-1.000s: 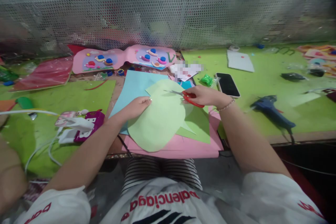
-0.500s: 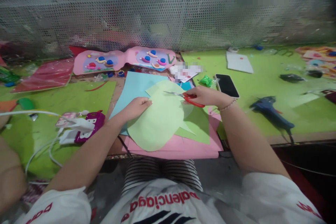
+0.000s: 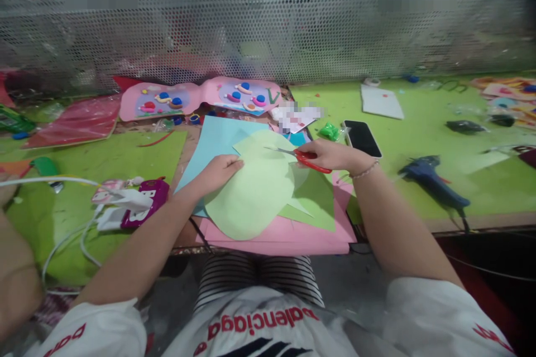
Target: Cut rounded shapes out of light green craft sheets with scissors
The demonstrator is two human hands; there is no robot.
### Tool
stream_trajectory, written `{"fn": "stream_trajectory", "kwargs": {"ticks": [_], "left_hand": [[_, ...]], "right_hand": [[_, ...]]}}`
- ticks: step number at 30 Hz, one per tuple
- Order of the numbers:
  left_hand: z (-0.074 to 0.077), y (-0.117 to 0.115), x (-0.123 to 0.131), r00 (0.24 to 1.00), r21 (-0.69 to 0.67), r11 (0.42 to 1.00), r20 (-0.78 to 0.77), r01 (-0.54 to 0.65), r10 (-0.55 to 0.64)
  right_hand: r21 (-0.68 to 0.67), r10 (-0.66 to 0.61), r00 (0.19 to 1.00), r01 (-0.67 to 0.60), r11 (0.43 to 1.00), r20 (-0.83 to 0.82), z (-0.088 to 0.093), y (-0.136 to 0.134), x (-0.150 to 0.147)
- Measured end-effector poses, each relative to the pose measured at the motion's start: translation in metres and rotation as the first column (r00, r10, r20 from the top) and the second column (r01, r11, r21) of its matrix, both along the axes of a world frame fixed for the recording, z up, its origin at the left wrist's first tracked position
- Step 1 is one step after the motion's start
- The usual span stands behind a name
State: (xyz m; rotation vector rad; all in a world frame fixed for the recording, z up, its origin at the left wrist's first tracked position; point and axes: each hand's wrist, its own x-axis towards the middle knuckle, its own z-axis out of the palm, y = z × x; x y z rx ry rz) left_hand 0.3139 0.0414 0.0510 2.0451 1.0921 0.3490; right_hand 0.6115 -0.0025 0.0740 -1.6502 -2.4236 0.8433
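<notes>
Green paper (image 3: pixel 255 189) is pinched by the left hand (image 3: pixel 220 170); the right hand (image 3: pixel 330 153), gripping scissors (image 3: pixel 307 159), should cut slowly beside it.

Your left hand (image 3: pixel 220 170) curls its fingers over the left edge of the pale green sheet (image 3: pixel 255 192), which lies at the table's front edge on top of a pink sheet (image 3: pixel 293 233). Your right hand (image 3: pixel 333 155) grips the red-handled scissors (image 3: pixel 304 157), blades pointing left across the sheet's far edge. A blue sheet (image 3: pixel 211 142) pokes out behind your left hand, and a darker green sheet (image 3: pixel 318 201) lies under your right wrist. Just right of that hand lies a black phone (image 3: pixel 362 138), and a blue glue gun (image 3: pixel 433 184) rests nearer the right front edge.
</notes>
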Motion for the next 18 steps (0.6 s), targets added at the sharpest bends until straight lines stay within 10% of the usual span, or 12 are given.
{"fn": "stream_trajectory", "kwargs": {"ticks": [18], "left_hand": [[-0.0040, 0.0039, -0.0012, 1.000, 0.012, 1.000, -0.004, 0.004, -0.004]], "right_hand": [[-0.051, -0.026, 0.999, 0.028, 0.998, 0.032, -0.0002, 0.0013, 0.0006]]}}
